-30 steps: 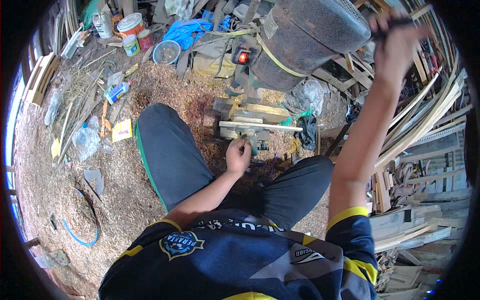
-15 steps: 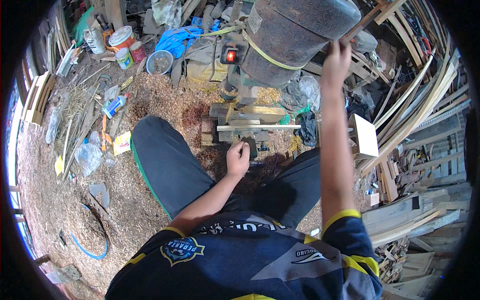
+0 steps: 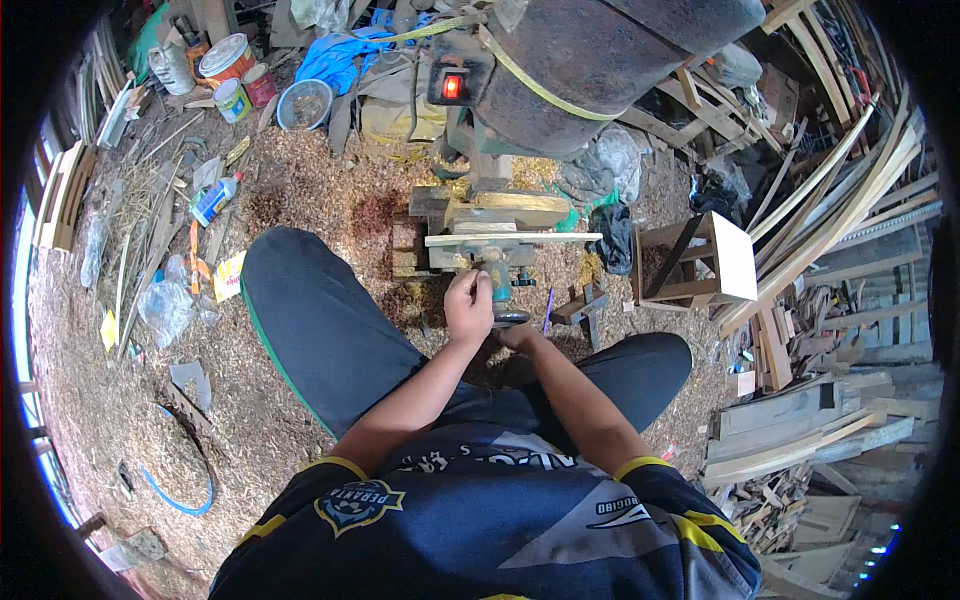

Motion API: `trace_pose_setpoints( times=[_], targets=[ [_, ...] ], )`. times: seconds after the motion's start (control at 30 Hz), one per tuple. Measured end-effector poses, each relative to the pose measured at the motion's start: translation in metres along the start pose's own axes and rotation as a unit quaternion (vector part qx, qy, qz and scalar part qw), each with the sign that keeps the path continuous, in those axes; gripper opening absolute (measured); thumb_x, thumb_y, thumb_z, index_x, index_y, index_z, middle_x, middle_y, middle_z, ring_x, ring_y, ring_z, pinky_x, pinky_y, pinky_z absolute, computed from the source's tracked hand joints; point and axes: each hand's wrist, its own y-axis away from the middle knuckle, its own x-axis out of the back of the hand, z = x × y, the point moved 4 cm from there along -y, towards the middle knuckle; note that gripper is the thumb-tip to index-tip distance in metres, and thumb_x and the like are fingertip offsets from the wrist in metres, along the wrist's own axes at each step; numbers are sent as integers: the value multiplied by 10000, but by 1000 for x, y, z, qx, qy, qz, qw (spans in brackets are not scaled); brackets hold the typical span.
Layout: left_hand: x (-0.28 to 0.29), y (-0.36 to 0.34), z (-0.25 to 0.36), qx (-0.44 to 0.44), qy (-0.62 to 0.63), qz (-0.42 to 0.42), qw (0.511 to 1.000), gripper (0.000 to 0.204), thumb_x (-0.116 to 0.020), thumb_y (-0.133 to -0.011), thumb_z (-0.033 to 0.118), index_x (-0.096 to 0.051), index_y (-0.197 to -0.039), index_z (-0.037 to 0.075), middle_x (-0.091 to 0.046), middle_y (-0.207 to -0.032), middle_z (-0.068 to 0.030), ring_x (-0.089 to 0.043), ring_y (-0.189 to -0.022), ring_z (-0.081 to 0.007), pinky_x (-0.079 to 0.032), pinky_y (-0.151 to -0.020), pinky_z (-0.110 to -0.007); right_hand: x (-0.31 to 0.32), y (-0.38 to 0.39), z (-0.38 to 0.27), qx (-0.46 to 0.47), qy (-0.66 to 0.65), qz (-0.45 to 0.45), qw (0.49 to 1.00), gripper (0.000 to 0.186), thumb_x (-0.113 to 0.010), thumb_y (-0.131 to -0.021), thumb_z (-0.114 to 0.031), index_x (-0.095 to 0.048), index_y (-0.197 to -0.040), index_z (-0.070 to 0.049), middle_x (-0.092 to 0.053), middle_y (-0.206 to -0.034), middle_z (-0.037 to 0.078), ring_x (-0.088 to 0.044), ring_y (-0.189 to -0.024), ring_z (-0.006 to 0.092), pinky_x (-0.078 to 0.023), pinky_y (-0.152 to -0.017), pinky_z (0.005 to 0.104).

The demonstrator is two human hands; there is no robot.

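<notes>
A blue-grey basin holds brownish bits too small to tell; beside it stand a red can, a green-and-white can and a pale-topped orange tub. A blue-labelled bottle lies nearer; a yellow packet bears red lettering. A pale wooden strip lies across the machine, just beyond the left hand, its fingers curled, on what I cannot tell. The right hand is at a dark handwheel, its grip hidden.

A dark wheel partly hides the right hand as the top edge crops a rusty machine housing
</notes>
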Motion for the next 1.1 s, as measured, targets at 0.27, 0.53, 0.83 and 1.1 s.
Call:
trace_pose_setpoints(
  times=[0.27,0.53,0.83,1.1],
  targets=[
    [12,0,-7,3,-39,-7,999,234,-609,-985,144,-621,-858,-53,-600,-779,-214,-611,-736,-369,-472,-697,-423,-30,-20,-5,79,174,-117,975,428,-396,-1073,-325,-597,-1368,-89,-643,-1376,130,-613,-1258,272,-463,-1087,442],
    [34,3,-10,20,-77,10,997,239,-611,-983,155,-632,-868,-54,-623,-809,-223,-620,-776,-412,-483,-720,-442,-38,-5,-47,-5,-56,-167,984,538,-398,-1097,-431,-556,-1413,-25,-619,-1383,179,-585,-1279,255,-416,-1139,403],
    [19,1,-9,-22,-70,18,997,249,-591,-998,150,-597,-837,-39,-585,-780,-177,-579,-749,-334,-462,-708,-413,15,21,-86,-23,-74,-129,989,584,-514,-1046,-437,-529,-1461,-26,-598,-1441,172,-557,-1337,255,-419,-1138,393],
    [20,-2,13,-80,-108,19,991,273,-607,-986,129,-548,-772,-31,-531,-726,-169,-551,-699,-328,-440,-683,-423,45,31,-82,-167,17,-91,982,491,-647,-972,-420,-664,-1327,-82,-687,-1315,199,-661,-1203,367,-522,-1016,453]
  ],
)
